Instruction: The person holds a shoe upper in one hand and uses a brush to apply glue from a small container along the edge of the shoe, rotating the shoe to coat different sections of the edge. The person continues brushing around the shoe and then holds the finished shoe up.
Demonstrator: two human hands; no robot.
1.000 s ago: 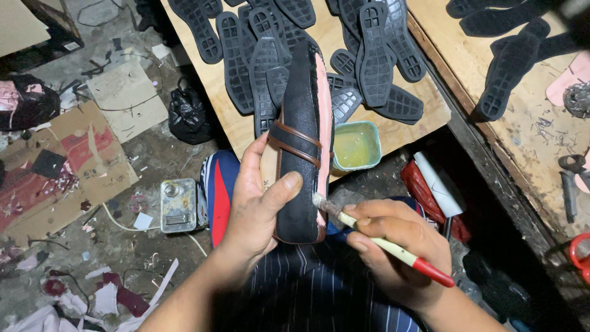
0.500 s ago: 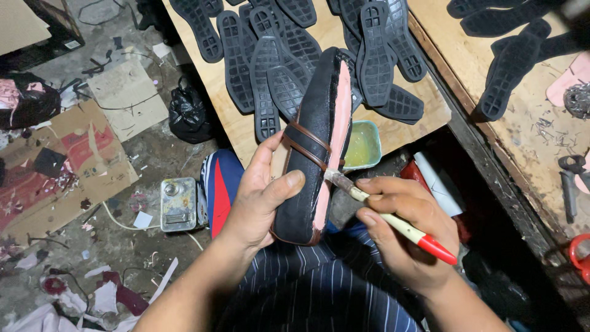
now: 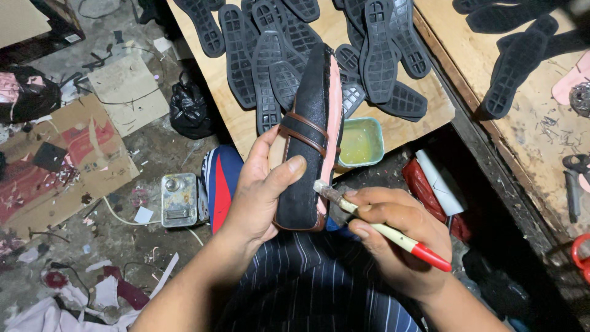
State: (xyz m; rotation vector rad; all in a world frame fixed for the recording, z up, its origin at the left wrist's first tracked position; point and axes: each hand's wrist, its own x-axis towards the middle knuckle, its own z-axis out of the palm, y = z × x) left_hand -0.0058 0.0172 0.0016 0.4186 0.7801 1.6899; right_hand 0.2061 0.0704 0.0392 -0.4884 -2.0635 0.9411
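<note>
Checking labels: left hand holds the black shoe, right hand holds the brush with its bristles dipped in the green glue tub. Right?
Not quite. In the head view the brush bristles touch the pink edge of the black shoe, near its heel, not the green glue tub, which sits apart behind it. The left hand holds the shoe; the right hand holds the brush.

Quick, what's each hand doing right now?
Left hand: closed around the black shoe, held sole edge up.
Right hand: closed on the brush, bristles at the shoe's pink edge.
</note>
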